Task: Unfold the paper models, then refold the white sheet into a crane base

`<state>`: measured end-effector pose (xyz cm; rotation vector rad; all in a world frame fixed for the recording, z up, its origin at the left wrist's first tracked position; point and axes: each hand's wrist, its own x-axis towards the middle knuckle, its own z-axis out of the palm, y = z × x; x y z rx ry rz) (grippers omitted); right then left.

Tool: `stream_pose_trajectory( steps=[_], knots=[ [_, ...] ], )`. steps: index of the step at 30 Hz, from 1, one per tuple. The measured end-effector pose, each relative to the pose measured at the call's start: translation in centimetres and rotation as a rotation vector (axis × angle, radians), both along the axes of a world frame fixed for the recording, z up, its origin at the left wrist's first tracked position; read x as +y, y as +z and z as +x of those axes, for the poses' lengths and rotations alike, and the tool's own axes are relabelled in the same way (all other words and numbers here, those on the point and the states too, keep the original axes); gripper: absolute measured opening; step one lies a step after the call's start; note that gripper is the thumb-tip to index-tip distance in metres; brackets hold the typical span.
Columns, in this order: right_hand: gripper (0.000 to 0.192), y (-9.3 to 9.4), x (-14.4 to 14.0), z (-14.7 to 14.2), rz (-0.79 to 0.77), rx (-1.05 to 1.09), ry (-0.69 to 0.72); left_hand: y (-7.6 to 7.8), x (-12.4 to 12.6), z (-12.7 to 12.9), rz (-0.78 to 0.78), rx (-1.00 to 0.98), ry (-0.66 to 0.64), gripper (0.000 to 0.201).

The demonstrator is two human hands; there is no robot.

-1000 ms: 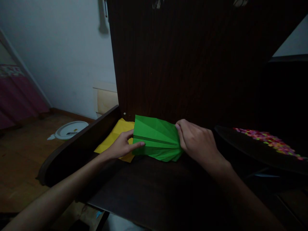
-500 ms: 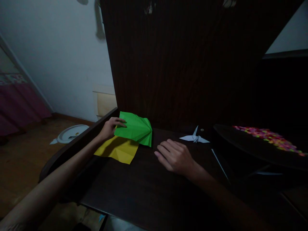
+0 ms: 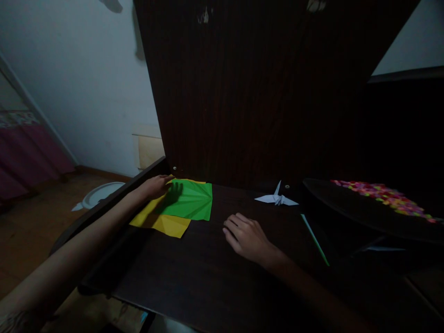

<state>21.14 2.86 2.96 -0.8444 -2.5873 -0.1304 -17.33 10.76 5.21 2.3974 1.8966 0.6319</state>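
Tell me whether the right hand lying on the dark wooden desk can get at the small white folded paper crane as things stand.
Probably yes. The right hand rests flat and empty on the dark wooden desk, and the small white folded paper crane sits just beyond it with only bare desktop between them.

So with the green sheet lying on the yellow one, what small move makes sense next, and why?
Probably lift the left hand clear of the green sheet. The sheet lies flat on the yellow sheet, the hand hovers open at its far left corner gripping nothing, and the right hand rests open on the desk.
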Motion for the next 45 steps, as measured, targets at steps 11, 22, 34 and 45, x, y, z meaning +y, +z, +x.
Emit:
stream_pose_trajectory(
  steps=[11,22,34,45],
  knots=[
    [0.054,-3.2,4.8,-6.6,-0.513,0.105,-0.088,-5.0,1.1,6.8,-0.232,0.270,0.103,0.063],
    [0.047,-4.0,6.0,-9.9,-0.443,0.050,0.022,-5.1,-0.4,4.3,-0.009,0.250,0.295,0.046],
    [0.052,-4.6,3.7,-13.7,-0.380,0.032,-0.004,-6.2,-0.9,7.3,-0.048,0.209,0.311,0.054],
    [0.057,-4.2,2.9,-13.1,-0.400,0.004,0.058,-6.3,-0.4,6.6,-0.175,0.203,0.268,0.066]
  ],
)
